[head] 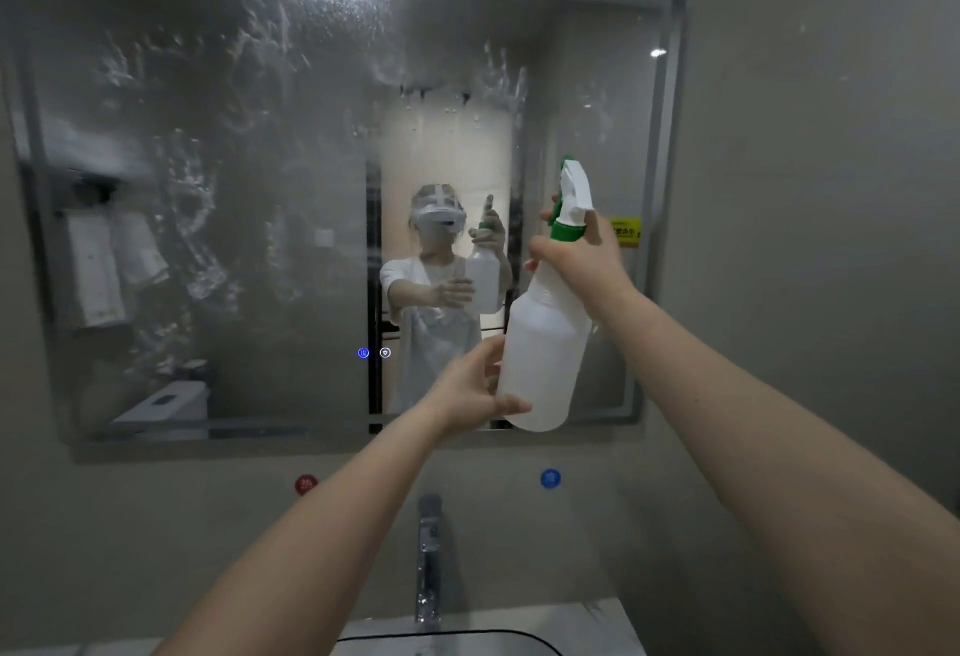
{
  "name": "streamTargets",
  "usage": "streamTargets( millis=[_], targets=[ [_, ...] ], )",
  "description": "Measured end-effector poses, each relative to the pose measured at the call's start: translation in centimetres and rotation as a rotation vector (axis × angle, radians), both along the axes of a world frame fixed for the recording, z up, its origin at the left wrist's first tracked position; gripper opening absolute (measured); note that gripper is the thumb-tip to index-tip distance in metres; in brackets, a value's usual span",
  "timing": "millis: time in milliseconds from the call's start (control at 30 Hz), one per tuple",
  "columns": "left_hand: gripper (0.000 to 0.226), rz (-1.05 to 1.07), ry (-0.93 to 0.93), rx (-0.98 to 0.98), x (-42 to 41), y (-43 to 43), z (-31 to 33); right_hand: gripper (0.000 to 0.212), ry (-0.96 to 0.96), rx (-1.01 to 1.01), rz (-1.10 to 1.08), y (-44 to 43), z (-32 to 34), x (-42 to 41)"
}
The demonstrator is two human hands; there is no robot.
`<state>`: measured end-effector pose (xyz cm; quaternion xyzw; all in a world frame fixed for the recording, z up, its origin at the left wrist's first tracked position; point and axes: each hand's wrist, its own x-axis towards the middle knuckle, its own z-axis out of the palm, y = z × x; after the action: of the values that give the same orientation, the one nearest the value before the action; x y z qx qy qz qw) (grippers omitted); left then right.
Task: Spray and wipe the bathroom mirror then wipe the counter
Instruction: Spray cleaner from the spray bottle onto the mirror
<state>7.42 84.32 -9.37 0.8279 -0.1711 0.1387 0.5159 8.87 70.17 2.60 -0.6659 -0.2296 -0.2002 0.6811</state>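
Observation:
A white spray bottle (545,348) with a green and white trigger head is held up in front of the lower right part of the wall mirror (234,187). My right hand (582,260) grips its neck at the trigger. My left hand (475,387) cups the bottle's lower body from the left. The nozzle points up and toward the glass. The mirror is streaked with spray and droplets across most of its surface. A strip of the counter (587,624) shows at the bottom edge.
A chrome faucet (428,562) rises below the mirror over a sink (447,642). Red (305,484) and blue (550,478) round markers sit on the wall above it. A yellow sticker (626,230) is on the mirror's right side. Two lit touch buttons (374,353) glow on the glass.

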Motion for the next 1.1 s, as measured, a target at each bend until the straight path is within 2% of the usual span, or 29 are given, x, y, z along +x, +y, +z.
streamTargets(
  millis=[133, 233, 300, 767, 967, 1100],
  targets=[
    [0.076, 0.002, -0.012, 0.043, 0.1, -2.0, 0.6, 0.042, -0.022, -0.001, -0.027, -2.2, 0.4, -0.2],
    [0.078, -0.012, -0.026, 0.102, 0.4, -3.3, 0.9, 0.032, -0.044, -0.015, -0.072, -3.8, 0.8, -0.4],
    [0.078, -0.022, -0.036, 0.122, 0.5, -4.3, 1.1, 0.033, -0.03, -0.029, -0.096, -4.7, 1.1, -0.4],
    [0.076, -0.114, -0.053, 0.108, 1.0, -7.6, 2.1, 0.028, -0.055, -0.02, -0.208, -8.3, 1.7, -0.3],
    [0.072, -0.15, 0.0, 0.089, 1.5, -8.7, 0.3, 0.027, 0.03, 0.027, -0.247, -9.1, 0.2, 0.7],
    [0.074, -0.137, 0.054, 0.056, 2.0, -8.9, -1.5, 0.037, 0.064, -0.003, -0.209, -9.4, -1.4, 1.4]
  ],
)
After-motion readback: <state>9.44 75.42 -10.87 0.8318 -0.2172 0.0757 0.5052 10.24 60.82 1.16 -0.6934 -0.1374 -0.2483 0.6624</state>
